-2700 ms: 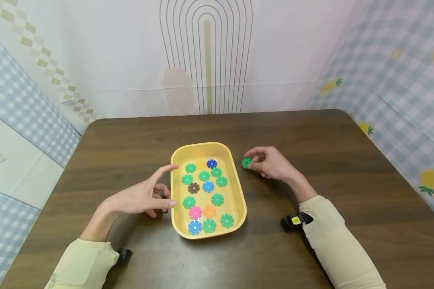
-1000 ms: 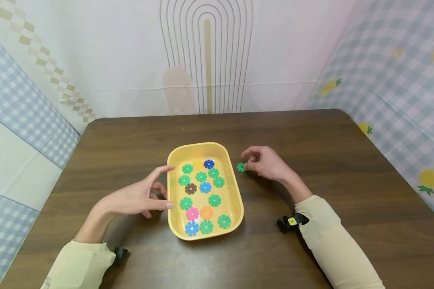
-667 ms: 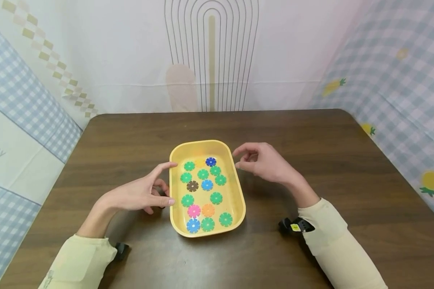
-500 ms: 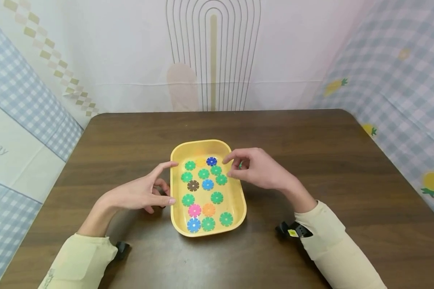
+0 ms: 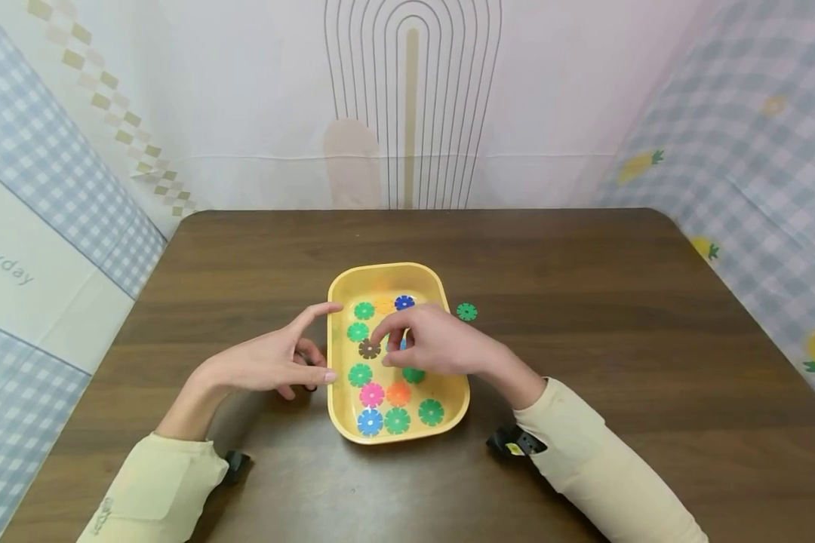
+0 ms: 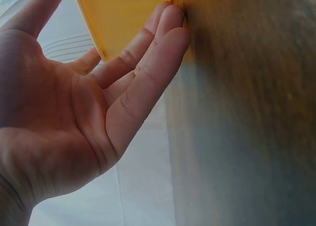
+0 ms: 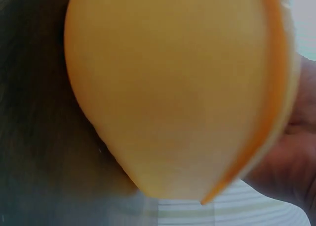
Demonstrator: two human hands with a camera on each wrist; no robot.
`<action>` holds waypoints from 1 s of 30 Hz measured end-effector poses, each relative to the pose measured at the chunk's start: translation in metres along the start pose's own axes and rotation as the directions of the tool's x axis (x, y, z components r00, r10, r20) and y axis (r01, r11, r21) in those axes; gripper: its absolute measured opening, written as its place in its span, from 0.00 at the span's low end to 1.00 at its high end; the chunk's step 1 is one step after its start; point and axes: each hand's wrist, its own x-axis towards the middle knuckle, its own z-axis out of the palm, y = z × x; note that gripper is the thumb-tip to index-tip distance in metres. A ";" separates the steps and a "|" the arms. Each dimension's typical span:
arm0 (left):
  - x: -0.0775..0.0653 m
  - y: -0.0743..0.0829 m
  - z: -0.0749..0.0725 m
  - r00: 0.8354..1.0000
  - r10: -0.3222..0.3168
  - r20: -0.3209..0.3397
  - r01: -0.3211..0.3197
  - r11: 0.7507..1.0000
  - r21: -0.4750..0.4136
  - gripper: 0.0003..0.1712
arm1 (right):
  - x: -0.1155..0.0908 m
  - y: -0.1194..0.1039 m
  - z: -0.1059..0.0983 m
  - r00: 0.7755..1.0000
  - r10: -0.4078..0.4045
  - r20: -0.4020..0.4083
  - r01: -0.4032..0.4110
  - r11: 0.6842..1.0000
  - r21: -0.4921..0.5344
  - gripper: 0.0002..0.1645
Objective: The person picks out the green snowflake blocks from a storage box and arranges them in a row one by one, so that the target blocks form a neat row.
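A yellow plastic tray (image 5: 338, 407) holds several flower-shaped plastic discs, mostly green, with pink, orange, blue and a brown disc (image 5: 369, 348) among them. My left hand (image 5: 265, 366) rests thumb and index fingertips on the tray's left rim; in the left wrist view its other fingers, nearly straight, touch the outer wall. Over the middle of the tray hovers my right hand (image 5: 435, 339), thumb and index finger bent and apart beside the brown disc, nothing visible between them. It hides some discs. A green disc (image 5: 466, 311) lies on the table just right of the tray.
The brown wooden table (image 5: 584, 302) stretches around the tray. Behind it hangs a white patterned cloth (image 5: 272, 98), with checked cloth (image 5: 733, 226) on the right. Black wrist cameras sit at both cuffs. In the right wrist view the tray's outer wall (image 7: 168, 97) fills the centre.
Earlier my right hand pinched the green disc beside the tray; it has let go, leaving it on the table, and moved left over the tray. The left hand stays at the rim.
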 end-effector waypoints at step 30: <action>0.002 -0.003 -0.002 1.000 0.014 0.006 -0.014 1.000 0.013 0.59 | 0.038 -0.002 0.036 0.981 0.142 0.130 -0.122 0.980 -0.155 0.16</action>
